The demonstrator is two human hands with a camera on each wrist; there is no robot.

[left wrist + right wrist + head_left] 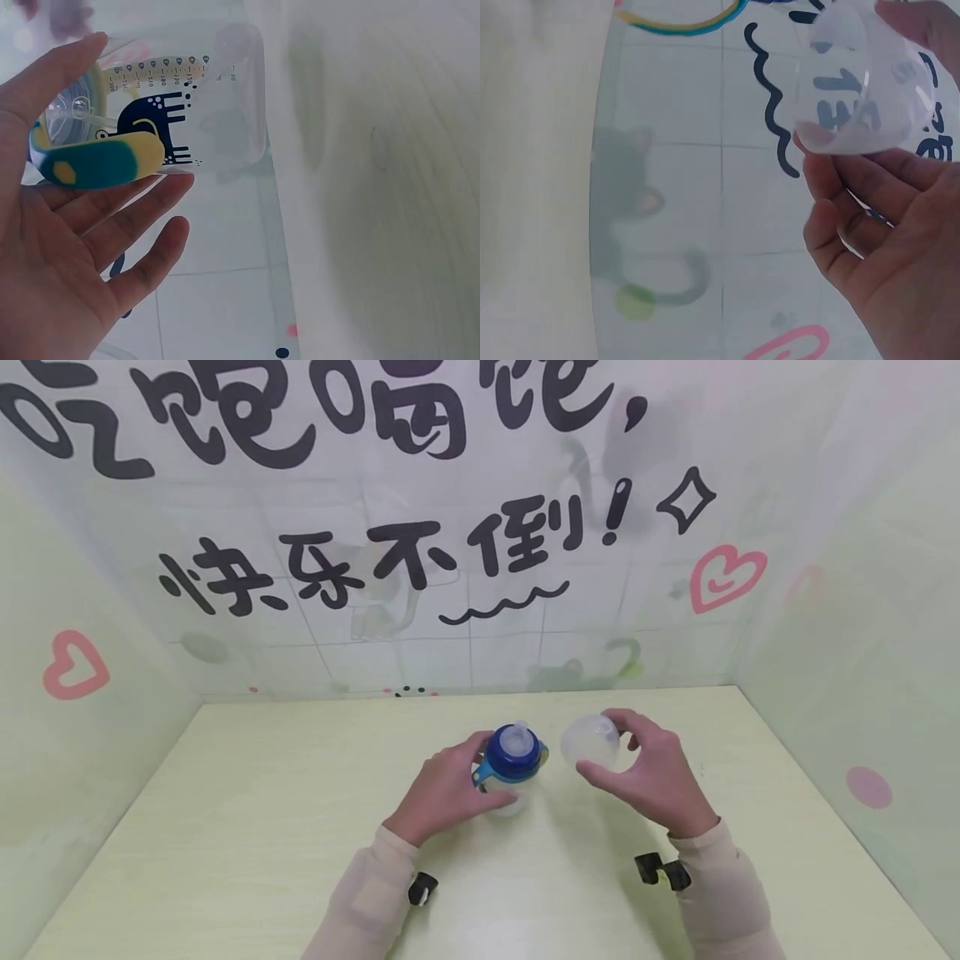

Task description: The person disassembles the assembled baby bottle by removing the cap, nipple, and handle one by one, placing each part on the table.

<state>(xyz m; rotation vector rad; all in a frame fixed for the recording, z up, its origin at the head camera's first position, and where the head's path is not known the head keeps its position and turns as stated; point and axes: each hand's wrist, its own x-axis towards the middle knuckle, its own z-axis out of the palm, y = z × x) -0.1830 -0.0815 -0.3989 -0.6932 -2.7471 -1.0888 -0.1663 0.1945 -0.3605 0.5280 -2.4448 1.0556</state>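
In the head view my left hand [450,785] grips a baby bottle [513,760] with a dark blue collar, a clear nipple on top and a light blue handle. The left wrist view shows its clear body [217,97] with a dark animal print and a measuring scale, and the blue-green and yellow handle [105,161]. A clear dome-shaped bottle cap [589,742] sits between the thumb and fingers of my right hand [652,768], to the right of the bottle and apart from it. Seen from the right wrist, the cap [862,82] is hollow and see-through.
Below both hands lies a pale wooden table [247,827]. A white back wall [420,652] with large dark lettering rises behind it, and printed side walls enclose the left and right. A small black device is strapped near each sleeve.
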